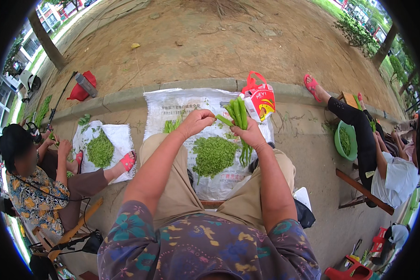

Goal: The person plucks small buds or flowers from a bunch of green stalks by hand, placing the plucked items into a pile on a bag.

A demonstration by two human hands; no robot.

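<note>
A bunch of long green vegetable stalks (238,112) is clasped in my right hand (251,134), their thick ends up and thinner ends hanging below. One stalk (224,120) slants out of the bunch to the left. At its tip, the thumb and fingers of my left hand (198,123) are pinched together. Under both hands a white woven sack (164,101) with printing lies spread on the ground. On it, between my knees, rests a heap of small green pieces (215,155). More green stalks (172,125) lie on the sack, partly behind my left forearm.
A red-and-white carrier bag (260,99) stands at the sack's far right corner, by a concrete curb (199,84). To the left, a seated person (38,189) handles greens near another heap (100,150). At right are a green basin (343,140) and seated people (393,175).
</note>
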